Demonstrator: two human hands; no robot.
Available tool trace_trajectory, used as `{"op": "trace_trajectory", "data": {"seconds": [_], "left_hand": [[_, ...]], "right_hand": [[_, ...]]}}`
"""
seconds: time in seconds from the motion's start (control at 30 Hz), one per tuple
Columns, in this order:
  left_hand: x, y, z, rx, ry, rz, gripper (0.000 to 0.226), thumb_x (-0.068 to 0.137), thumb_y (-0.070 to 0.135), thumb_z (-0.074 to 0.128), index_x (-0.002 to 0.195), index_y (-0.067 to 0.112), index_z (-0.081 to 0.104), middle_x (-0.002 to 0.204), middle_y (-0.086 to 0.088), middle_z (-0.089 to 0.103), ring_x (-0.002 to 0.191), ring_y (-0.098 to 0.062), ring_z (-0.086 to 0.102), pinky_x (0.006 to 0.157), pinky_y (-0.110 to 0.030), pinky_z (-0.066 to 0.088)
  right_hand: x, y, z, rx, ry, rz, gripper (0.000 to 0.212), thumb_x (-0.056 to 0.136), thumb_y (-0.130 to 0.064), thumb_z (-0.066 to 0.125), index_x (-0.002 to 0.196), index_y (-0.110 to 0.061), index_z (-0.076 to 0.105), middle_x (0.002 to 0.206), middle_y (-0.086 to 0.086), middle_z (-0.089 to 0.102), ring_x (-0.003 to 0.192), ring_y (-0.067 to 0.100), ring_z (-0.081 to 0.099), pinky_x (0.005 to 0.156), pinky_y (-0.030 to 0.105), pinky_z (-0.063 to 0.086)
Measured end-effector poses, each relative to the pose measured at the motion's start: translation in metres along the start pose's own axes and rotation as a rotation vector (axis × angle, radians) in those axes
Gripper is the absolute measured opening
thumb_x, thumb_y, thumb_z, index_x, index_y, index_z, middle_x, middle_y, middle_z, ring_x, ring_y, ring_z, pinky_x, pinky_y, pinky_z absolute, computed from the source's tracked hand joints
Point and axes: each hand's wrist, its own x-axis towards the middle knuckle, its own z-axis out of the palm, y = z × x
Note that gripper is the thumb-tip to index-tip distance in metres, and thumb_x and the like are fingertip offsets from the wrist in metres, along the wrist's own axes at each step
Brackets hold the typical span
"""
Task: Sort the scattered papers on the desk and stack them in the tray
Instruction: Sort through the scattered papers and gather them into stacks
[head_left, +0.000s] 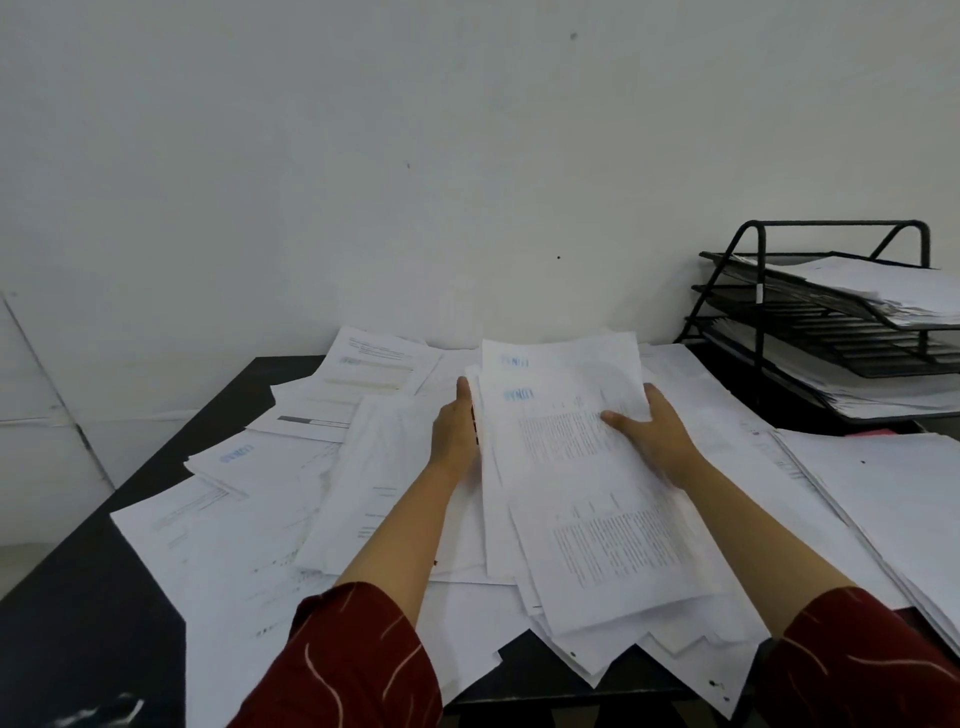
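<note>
A thick bundle of white printed papers (571, 467) is held over the middle of the dark desk (104, 597). My left hand (454, 431) grips its left edge and my right hand (652, 431) grips its right side with the thumb on top. Many loose sheets (249, 519) lie scattered over the desk around and under the bundle. A black three-tier wire tray (758, 291) stands at the back right, with papers lying in its top and bottom tiers.
A separate pile of white sheets (893, 493) lies at the right in front of the tray, with a bit of pink paper (872, 431) behind it. A white wall rises behind the desk. The desk's left corner shows bare dark surface.
</note>
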Motion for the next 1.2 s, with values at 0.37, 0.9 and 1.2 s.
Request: {"op": "trace_trajectory", "data": {"seconds": [0.37, 0.9, 1.2], "left_hand": [[0.000, -0.011, -0.027, 0.804, 0.345, -0.332, 0.094, 0.076, 0.042, 0.076, 0.140, 0.005, 0.019, 0.133, -0.023, 0.036, 0.115, -0.031, 0.047, 0.092, -0.036, 0.044], [-0.003, -0.030, -0.038, 0.032, 0.248, 0.005, 0.020, 0.078, 0.020, 0.077, 0.073, 0.007, 0.063, 0.069, 0.000, 0.062, 0.067, -0.018, 0.057, 0.061, -0.026, 0.048], [-0.004, -0.023, -0.040, -0.302, -0.001, -0.164, 0.034, 0.065, 0.025, 0.087, 0.091, 0.009, 0.072, 0.092, -0.008, 0.073, 0.084, -0.025, 0.070, 0.072, -0.035, 0.059]], "right_hand": [[0.000, 0.026, 0.014, -0.072, 0.046, 0.054, 0.072, 0.082, -0.036, 0.073, 0.139, -0.014, 0.037, 0.138, 0.008, 0.047, 0.118, 0.022, 0.047, 0.093, 0.031, 0.038], [-0.007, 0.018, 0.013, -0.009, 0.036, 0.012, 0.052, 0.086, -0.034, 0.068, 0.129, -0.008, 0.053, 0.122, 0.007, 0.060, 0.108, 0.025, 0.057, 0.089, 0.035, 0.046], [-0.008, 0.014, 0.009, 0.066, 0.002, -0.008, 0.059, 0.086, -0.040, 0.065, 0.136, -0.012, 0.049, 0.124, 0.000, 0.059, 0.111, 0.021, 0.056, 0.090, 0.031, 0.045]]}}
